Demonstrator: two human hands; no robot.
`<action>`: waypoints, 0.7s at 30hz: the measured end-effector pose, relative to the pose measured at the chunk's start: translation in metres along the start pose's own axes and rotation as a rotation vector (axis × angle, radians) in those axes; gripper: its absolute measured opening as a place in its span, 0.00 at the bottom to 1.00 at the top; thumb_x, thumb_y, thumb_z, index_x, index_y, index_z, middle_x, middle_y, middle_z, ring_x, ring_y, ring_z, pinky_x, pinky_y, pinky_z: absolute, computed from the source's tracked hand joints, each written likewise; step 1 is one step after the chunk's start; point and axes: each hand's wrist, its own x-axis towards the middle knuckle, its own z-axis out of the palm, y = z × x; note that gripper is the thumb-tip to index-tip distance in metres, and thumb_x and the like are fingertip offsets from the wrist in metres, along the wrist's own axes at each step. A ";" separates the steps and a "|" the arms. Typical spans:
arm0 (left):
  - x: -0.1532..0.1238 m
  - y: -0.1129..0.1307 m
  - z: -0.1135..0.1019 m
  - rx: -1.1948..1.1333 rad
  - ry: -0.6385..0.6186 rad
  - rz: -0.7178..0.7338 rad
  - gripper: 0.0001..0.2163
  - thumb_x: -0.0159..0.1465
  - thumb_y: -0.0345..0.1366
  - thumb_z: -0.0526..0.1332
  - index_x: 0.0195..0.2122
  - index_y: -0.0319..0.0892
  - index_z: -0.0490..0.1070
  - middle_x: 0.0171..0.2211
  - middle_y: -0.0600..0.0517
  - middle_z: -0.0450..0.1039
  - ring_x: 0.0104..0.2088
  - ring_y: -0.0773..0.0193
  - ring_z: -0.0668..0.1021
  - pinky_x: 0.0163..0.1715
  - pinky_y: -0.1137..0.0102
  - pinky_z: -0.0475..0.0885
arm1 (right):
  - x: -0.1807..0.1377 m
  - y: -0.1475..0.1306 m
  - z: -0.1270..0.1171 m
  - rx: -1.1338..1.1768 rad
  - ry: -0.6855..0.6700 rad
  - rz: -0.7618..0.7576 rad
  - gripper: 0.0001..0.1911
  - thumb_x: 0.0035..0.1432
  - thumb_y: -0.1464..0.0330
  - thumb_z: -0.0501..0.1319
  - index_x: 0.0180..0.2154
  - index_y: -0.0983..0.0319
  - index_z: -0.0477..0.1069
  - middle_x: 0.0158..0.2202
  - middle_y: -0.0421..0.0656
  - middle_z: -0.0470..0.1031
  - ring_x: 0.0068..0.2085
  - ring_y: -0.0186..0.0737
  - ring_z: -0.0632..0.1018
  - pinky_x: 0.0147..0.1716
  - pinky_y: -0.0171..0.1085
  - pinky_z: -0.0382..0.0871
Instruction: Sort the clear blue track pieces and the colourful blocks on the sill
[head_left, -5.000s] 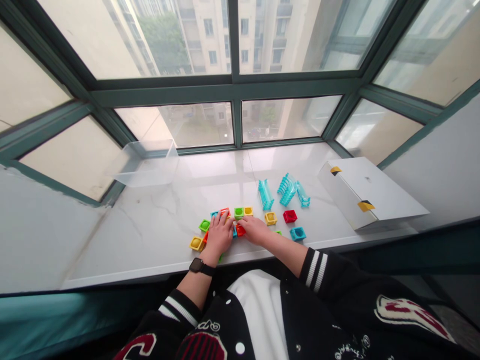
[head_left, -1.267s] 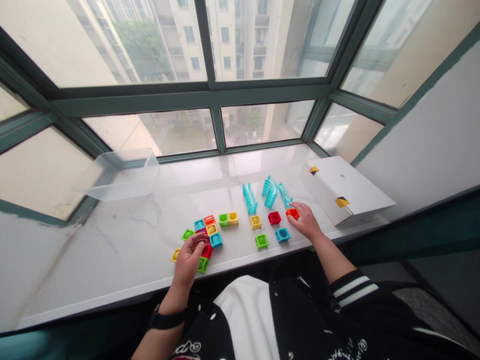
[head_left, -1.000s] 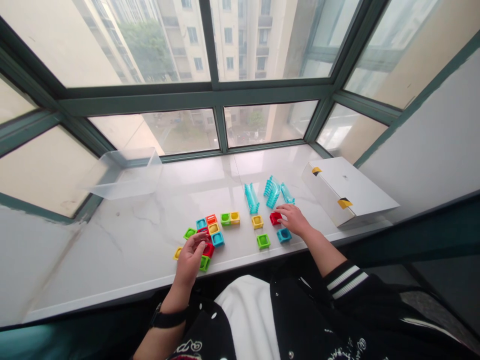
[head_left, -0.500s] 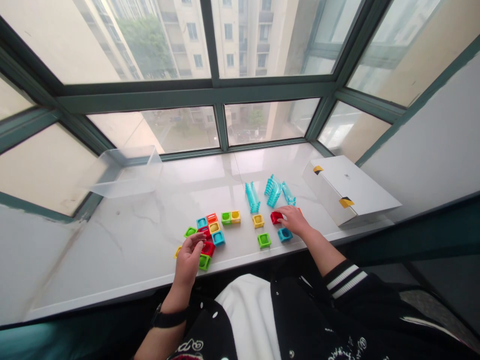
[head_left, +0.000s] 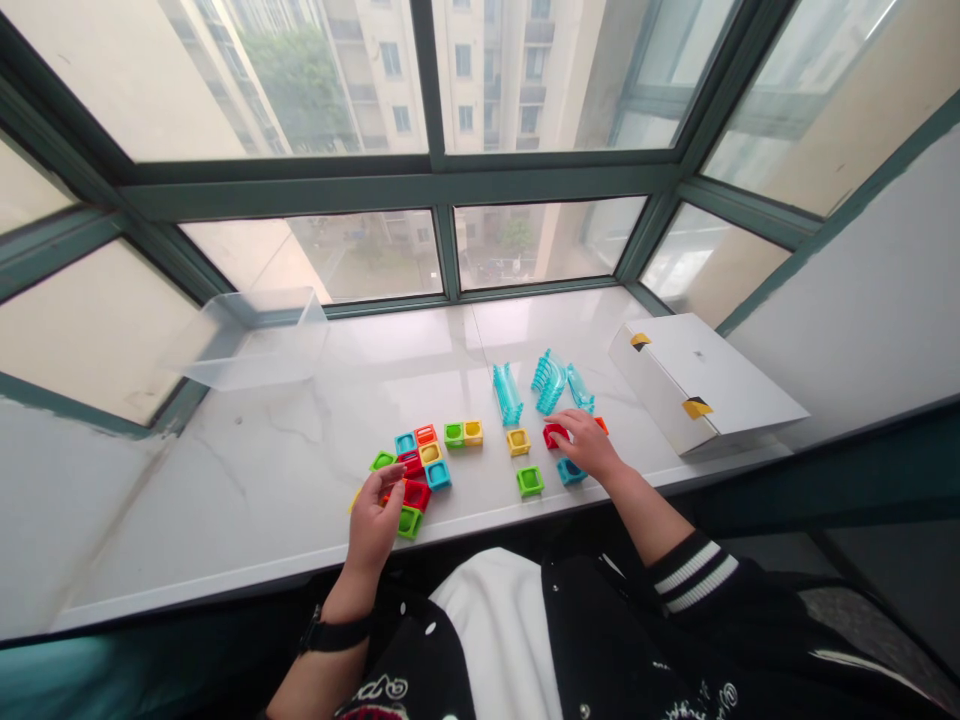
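My right hand (head_left: 590, 446) has its fingertips closed on a small red block (head_left: 553, 434) on the white sill. Partly behind that hand lie a blue block (head_left: 570, 471) and an orange-red block (head_left: 601, 426). My left hand (head_left: 375, 510) hovers with thumb and fingers apart over a cluster of coloured blocks, covering some of them. In that cluster a red block (head_left: 416, 494), a green block (head_left: 409, 522), a yellow block (head_left: 430, 453) and a blue block (head_left: 438, 474) show. Between the hands sit a yellow block (head_left: 517, 441) and a green block (head_left: 530, 481).
Several clear turquoise track pieces (head_left: 550, 382) stand behind the right-hand blocks. A joined green and yellow pair (head_left: 463, 433) lies near the middle. At the back left is a clear plastic bin (head_left: 262, 370); a white box (head_left: 709, 375) with yellow tabs stands right, below the windows.
The view has shifted slightly. My right hand stays at the red block, with more of the orange-red block showing beside it. My left hand has barely moved.
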 end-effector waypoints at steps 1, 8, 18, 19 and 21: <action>0.000 0.000 -0.001 0.032 -0.001 0.010 0.18 0.65 0.48 0.64 0.52 0.45 0.76 0.51 0.45 0.80 0.52 0.50 0.82 0.57 0.54 0.76 | 0.000 -0.005 0.000 0.019 0.002 -0.001 0.16 0.68 0.67 0.58 0.53 0.56 0.80 0.51 0.48 0.81 0.54 0.51 0.78 0.59 0.50 0.72; 0.004 0.005 0.000 0.265 -0.012 0.184 0.15 0.68 0.44 0.60 0.51 0.48 0.77 0.53 0.46 0.79 0.56 0.49 0.79 0.62 0.53 0.71 | 0.002 -0.055 0.004 0.193 -0.099 -0.077 0.16 0.68 0.68 0.60 0.54 0.54 0.79 0.50 0.47 0.81 0.52 0.47 0.81 0.56 0.47 0.75; 0.038 0.001 0.050 0.603 -0.143 0.434 0.21 0.68 0.42 0.61 0.60 0.44 0.73 0.65 0.37 0.69 0.66 0.39 0.69 0.67 0.44 0.61 | 0.031 -0.115 0.054 0.054 -0.359 -0.146 0.32 0.64 0.71 0.67 0.67 0.58 0.66 0.67 0.54 0.69 0.67 0.53 0.70 0.66 0.53 0.66; 0.039 -0.001 0.053 0.632 -0.131 0.425 0.21 0.68 0.42 0.61 0.61 0.44 0.73 0.65 0.37 0.68 0.66 0.38 0.68 0.68 0.42 0.59 | 0.035 -0.116 0.060 0.040 -0.364 -0.133 0.33 0.63 0.71 0.67 0.68 0.59 0.65 0.68 0.56 0.67 0.68 0.54 0.69 0.67 0.53 0.64; 0.038 -0.006 0.053 0.659 -0.107 0.399 0.21 0.68 0.43 0.62 0.61 0.45 0.73 0.66 0.37 0.68 0.67 0.37 0.68 0.68 0.41 0.58 | 0.042 -0.117 0.073 0.015 -0.376 -0.107 0.35 0.62 0.71 0.68 0.69 0.60 0.63 0.71 0.57 0.63 0.70 0.55 0.66 0.68 0.55 0.62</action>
